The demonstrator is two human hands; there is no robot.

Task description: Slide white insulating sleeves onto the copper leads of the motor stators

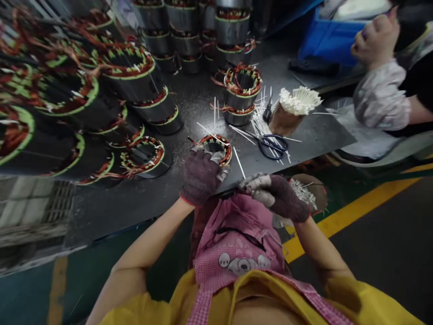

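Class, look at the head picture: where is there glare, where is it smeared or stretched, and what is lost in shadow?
Head view, middle: pale glare on the dark tabletop; head view, left edge: stacked wound cores smeared and stretched; head view, top: deep shadow left of the blue bin; head view, centre: the single core by the left hand fairly clear.

Matt, rough-knit cloth covers the left hand (202, 175) and right hand (279, 194). At the left hand, the stator (228, 154) has copper-wire windings; left of that hand, stacked stators (140, 86) have smooth, dully gleaming metal sides. Beyond both hands, the tabletop (198, 92) looks scuffed and dull.
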